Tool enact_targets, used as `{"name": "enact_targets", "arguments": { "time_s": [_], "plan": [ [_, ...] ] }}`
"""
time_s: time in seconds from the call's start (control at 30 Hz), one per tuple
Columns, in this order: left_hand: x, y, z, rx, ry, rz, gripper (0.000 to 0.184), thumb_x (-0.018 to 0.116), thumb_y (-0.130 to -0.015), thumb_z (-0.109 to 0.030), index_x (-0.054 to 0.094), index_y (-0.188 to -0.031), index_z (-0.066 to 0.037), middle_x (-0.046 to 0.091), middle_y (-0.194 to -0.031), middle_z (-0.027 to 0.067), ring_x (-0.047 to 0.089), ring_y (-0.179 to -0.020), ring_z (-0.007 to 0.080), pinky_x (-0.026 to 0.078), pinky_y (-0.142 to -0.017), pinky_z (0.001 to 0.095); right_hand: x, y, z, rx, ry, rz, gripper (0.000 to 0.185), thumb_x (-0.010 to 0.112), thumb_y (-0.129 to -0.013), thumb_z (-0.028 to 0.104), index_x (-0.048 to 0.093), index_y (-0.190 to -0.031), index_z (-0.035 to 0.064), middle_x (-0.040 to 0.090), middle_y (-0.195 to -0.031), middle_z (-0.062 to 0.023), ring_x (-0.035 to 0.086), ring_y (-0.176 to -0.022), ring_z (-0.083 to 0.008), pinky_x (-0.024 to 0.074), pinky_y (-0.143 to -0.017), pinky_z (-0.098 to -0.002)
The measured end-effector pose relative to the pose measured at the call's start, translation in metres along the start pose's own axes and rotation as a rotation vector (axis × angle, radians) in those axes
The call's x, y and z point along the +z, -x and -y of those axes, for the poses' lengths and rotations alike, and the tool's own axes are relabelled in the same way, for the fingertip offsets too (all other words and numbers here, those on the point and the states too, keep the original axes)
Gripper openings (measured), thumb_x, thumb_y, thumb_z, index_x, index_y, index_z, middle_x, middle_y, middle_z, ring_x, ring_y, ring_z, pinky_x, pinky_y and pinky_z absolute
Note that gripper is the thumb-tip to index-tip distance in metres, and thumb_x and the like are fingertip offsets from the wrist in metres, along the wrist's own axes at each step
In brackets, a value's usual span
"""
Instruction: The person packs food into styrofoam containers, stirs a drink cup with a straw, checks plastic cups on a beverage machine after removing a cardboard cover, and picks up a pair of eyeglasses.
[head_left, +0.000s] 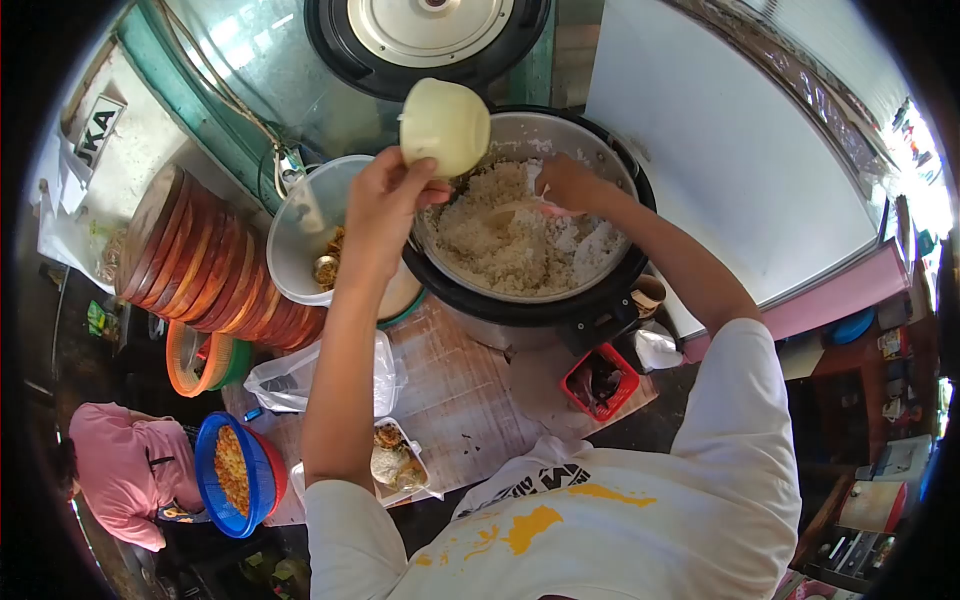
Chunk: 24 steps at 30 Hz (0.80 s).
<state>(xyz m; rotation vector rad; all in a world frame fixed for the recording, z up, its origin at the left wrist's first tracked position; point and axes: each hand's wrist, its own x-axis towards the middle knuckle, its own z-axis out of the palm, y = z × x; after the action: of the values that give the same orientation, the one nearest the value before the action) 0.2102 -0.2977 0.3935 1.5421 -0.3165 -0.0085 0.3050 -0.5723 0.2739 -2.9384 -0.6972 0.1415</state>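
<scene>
My left hand [392, 195] grips a pale yellow bowl [446, 130], holding it tilted above the left rim of a large rice cooker [652, 250]. White rice [510, 250] fills much of the cooker's pot, with grains stuck to the inner wall. My right hand [575, 187] reaches inside the pot, its fingers closed round the handle of a rice paddle [508, 210]. The paddle's blade lies against the rice, partly buried. The inside of the bowl is turned away from view. The cooker's round lid [430, 25] stands raised at the back.
Left of the cooker stand a white tub [300, 235] with a ladle and food, and a stack of brown round pieces [205, 260]. An open takeaway box [398, 465] holds rice and food. A red basket [600, 382] sits in front. A person in pink [125, 460] is at far left.
</scene>
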Motion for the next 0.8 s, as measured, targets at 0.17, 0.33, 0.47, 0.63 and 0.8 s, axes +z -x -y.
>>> {"name": "enact_targets", "arguments": {
  "time_s": [0.17, 0.33, 0.47, 0.63, 0.8],
  "plan": [
    [-0.028, 0.027, -0.015, 0.104, 0.042, -0.108, 0.02, 0.055, -0.087, -0.012, 0.057, -0.1, 0.004, 0.061, -0.084, 0.0077, 0.06, -0.072, 0.0117, 0.049, -0.068, 0.0227, 0.025, -0.015, 0.021, 0.026, 0.413, -0.018, 0.022, 0.068, -0.069, 0.019, 0.067, -0.086, 0.0053, 0.05, -0.111, -0.0152, 0.049, -0.106, -0.027, 0.0474, -0.077, -0.0411],
    [-0.055, 0.047, -0.018, 0.079, -0.002, -0.134, 0.021, 0.055, -0.088, -0.011, 0.056, -0.103, 0.003, 0.061, -0.086, 0.0065, 0.058, -0.074, 0.0112, 0.047, -0.068, 0.0237, -0.01, -0.011, 0.019, 0.071, 0.225, -0.22, 0.021, 0.064, -0.074, 0.02, 0.064, -0.086, 0.0025, 0.056, -0.092, -0.0171, 0.056, -0.088, -0.0313, 0.0478, -0.072, -0.0418],
    [-0.069, 0.054, -0.016, 0.077, -0.014, -0.14, 0.022, 0.055, -0.088, -0.011, 0.055, -0.105, 0.003, 0.06, -0.086, 0.0059, 0.058, -0.074, 0.0112, 0.046, -0.067, 0.0238, -0.082, 0.026, 0.029, 0.139, 0.105, -0.272, 0.016, 0.057, -0.079, 0.017, 0.062, -0.086, 0.003, 0.058, -0.078, -0.0143, 0.057, -0.072, -0.0349, 0.0464, -0.069, -0.043],
    [-0.069, 0.056, -0.012, 0.083, 0.025, -0.151, 0.019, 0.057, -0.087, -0.015, 0.057, -0.096, 0.002, 0.061, -0.08, 0.0059, 0.057, -0.07, 0.01, 0.046, -0.066, 0.0233, -0.06, 0.065, 0.017, -0.036, 0.259, -0.599, 0.014, 0.053, -0.083, 0.015, 0.061, -0.085, 0.0029, 0.057, -0.077, -0.0136, 0.057, -0.073, -0.0341, 0.0458, -0.065, -0.0423],
    [-0.073, 0.054, -0.011, 0.077, 0.044, -0.099, 0.016, 0.056, -0.088, -0.011, 0.055, -0.098, 0.002, 0.061, -0.081, 0.0063, 0.057, -0.071, 0.0105, 0.047, -0.065, 0.0239, -0.079, 0.073, 0.005, 0.1, 0.033, -0.706, 0.013, 0.058, -0.082, 0.016, 0.062, -0.086, 0.004, 0.06, -0.077, -0.0103, 0.058, -0.068, -0.0229, 0.0452, -0.058, -0.0333]
  ]
}}
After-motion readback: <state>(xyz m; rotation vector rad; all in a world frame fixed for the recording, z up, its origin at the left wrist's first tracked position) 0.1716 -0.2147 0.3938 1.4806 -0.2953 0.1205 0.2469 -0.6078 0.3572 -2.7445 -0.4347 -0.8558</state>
